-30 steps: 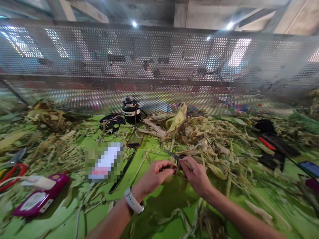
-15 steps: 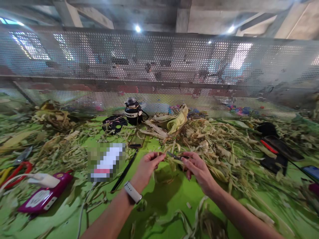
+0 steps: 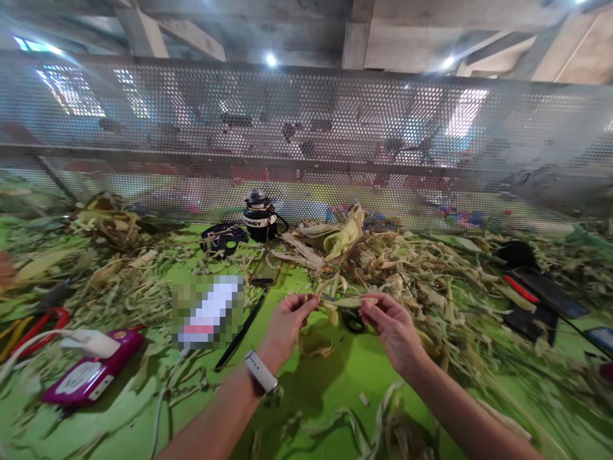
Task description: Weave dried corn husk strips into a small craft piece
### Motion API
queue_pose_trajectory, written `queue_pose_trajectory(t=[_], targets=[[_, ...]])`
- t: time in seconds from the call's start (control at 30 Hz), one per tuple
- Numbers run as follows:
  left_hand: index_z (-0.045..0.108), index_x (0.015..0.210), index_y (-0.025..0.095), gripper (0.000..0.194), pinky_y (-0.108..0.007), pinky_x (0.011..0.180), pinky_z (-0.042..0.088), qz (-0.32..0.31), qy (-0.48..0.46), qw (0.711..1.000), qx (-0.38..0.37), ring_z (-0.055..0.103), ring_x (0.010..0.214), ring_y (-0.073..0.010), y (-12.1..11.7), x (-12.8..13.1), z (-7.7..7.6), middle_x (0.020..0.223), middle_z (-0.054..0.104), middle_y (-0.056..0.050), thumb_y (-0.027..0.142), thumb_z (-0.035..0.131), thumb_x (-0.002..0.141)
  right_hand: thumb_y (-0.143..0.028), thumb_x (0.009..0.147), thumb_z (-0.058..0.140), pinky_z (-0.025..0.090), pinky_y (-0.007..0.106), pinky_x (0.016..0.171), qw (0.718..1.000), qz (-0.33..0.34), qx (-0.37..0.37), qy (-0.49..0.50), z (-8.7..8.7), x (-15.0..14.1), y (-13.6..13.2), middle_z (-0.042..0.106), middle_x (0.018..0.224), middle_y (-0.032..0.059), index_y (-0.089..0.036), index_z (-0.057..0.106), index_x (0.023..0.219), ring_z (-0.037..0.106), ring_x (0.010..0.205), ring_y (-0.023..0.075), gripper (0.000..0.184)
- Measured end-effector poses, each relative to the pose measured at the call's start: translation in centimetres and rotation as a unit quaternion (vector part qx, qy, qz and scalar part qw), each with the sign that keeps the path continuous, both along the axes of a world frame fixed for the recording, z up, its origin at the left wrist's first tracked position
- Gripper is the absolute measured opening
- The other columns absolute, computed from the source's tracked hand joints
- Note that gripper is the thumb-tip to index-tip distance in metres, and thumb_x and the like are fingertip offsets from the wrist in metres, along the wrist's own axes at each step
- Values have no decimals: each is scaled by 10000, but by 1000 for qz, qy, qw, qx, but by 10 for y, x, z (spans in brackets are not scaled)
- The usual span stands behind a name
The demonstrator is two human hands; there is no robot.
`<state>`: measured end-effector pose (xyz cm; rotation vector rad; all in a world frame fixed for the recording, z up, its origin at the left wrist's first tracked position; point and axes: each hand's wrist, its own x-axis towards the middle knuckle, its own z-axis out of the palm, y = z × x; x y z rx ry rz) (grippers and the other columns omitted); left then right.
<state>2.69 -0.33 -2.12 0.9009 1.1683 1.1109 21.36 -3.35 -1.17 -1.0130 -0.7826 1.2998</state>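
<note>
My left hand (image 3: 286, 322), with a pale watch strap (image 3: 261, 372) on the wrist, pinches a piece of dried corn husk (image 3: 330, 310) between thumb and fingers. Opposite it, my right hand (image 3: 390, 326) is closed in a pinch on a pale husk strip (image 3: 352, 302) that stretches toward the left hand. Just below that strip, a pair of scissors with black handles (image 3: 353, 321) lies on the green table (image 3: 318, 383), its blades partly hidden by husk. Whether both hands grip the same strip, I cannot tell.
Husk scraps (image 3: 407, 262) are heaped behind my hands. A black bottle (image 3: 258, 217) stands by the perforated metal screen (image 3: 306, 140). At left lie a purple power bank (image 3: 93, 370) and red-handled scissors (image 3: 60, 319). Phones (image 3: 550, 291) lie at right. A blurred skin-coloured shape enters at the left edge.
My right hand has let go of the black-handled scissors, which now lie on the table, and has taken hold of the husk strip. The left hand keeps its pinch. The view has shifted slightly.
</note>
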Motion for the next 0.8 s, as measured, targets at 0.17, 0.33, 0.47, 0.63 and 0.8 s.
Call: queue_pose_trajectory(t=[0.17,0.33,0.47,0.63,0.8], targets=[[657,687,146,323,-185,468,279,12,-30,999,-2,434,515,-72,-5,7,-1,625,593,15,392,775,513,-207,511,845,489,164,522,984,-14,-77,159,-6,-3,3,626,621,-42,-177,674,739,550,538,69,287],[663,694,138,345,-187,455,256,31,-50,998,0,393,478,-57,-8,12,-1,583,575,32,392,787,495,-166,547,827,520,155,516,970,-4,-95,225,-11,-4,5,639,618,-32,-169,684,789,558,523,62,281],[661,687,138,347,-191,459,253,39,-57,998,8,407,492,-63,-8,14,-3,588,577,31,400,786,497,-162,520,842,523,142,547,969,2,-102,226,-15,-5,5,655,636,-25,-156,683,745,565,533,53,276],[654,720,142,359,-193,465,249,28,-54,998,9,398,497,-65,-7,13,-7,594,571,35,409,779,515,-239,553,828,465,163,467,982,17,-97,160,-20,-6,2,650,649,-15,-172,676,729,539,522,69,242],[663,730,127,366,-195,465,248,-1,-30,999,29,372,495,-61,-8,13,-9,608,583,21,427,765,546,-377,605,779,357,206,388,997,0,-64,42,-17,-4,-1,622,619,-4,-199,621,724,541,520,123,266]])
